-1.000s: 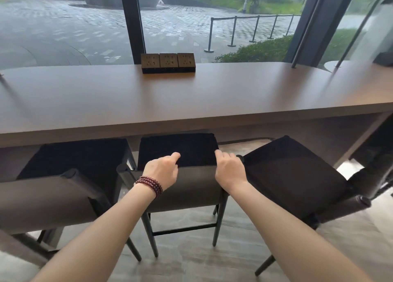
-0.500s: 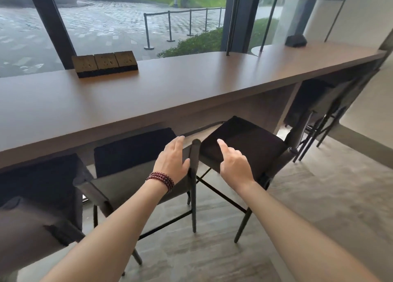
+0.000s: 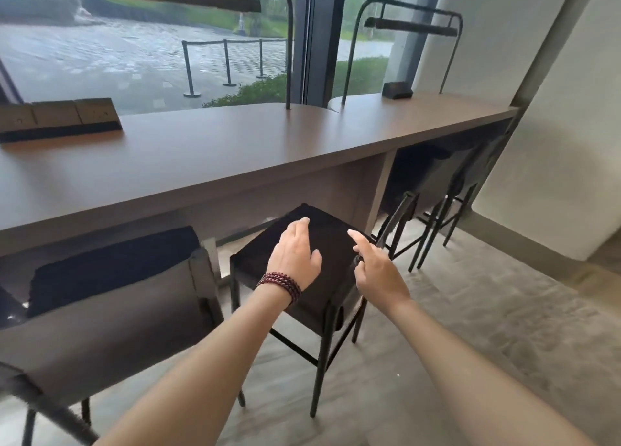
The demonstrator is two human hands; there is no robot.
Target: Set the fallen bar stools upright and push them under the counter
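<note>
Nearest to us, at the left, the left stool (image 3: 100,331) stands upright, its grey backrest facing us and its black seat reaching under the front edge of the counter (image 3: 235,149). Our two forearms stretch forward over the floor (image 3: 487,311) toward the middle stool (image 3: 258,260). This stool stands upright on its thin black legs, turned askew to the counter's front edge. Only its far corner sits under that edge; most of the seat is out on our side.

Our left hand (image 3: 294,255), with a dark red bead bracelet (image 3: 280,284) on the wrist, is spread flat over the seat, fingers straight and holding nothing. Our right hand (image 3: 376,272) is at the seat's right side, apart from the left, forefinger out and the other fingers curled. We cannot tell whether they grip the frame.

Farther right, the far stools (image 3: 433,180) stand upright under the counter's right end. On the counter's far edge, a socket block (image 3: 57,119) sits at the left and a lamp (image 3: 410,27) arches at the right.
</note>
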